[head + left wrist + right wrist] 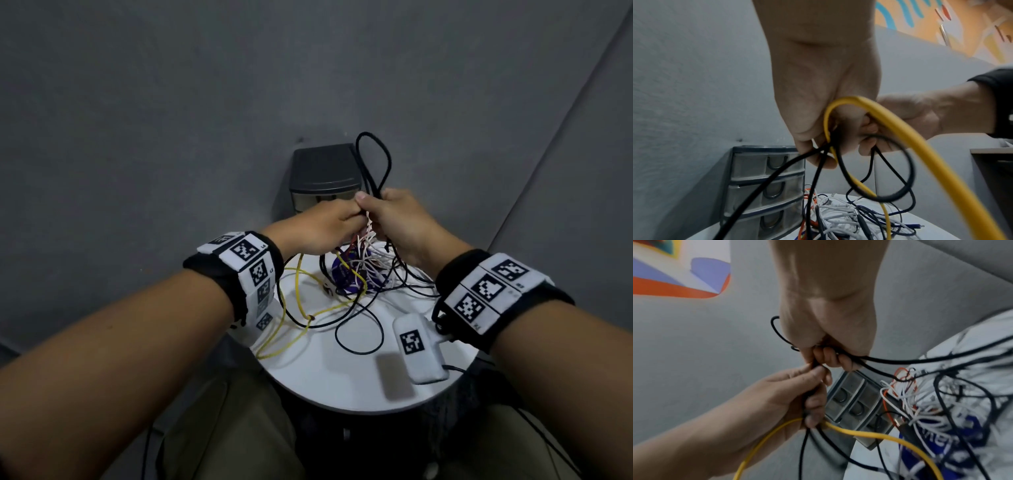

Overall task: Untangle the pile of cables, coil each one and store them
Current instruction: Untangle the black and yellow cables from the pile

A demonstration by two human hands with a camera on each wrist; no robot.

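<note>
A tangled pile of white, black, orange and blue cables (359, 270) lies on a round white table (342, 383). My right hand (400, 219) grips a black cable (387, 161) whose loop stands up above the fist. My left hand (329, 222) meets it from the left. Its thumb and forefinger pinch the same black cable (812, 369) just under the right hand (828, 331). A yellow cable (920, 138) loops through the left hand's (824, 97) curled fingers and trails down to the table (298, 301).
A small grey drawer unit (322, 171) with three shut drawers (764, 186) stands behind the pile against the grey wall. A white tagged block (418, 346) lies on the table's near right. My knees sit under the table's front edge.
</note>
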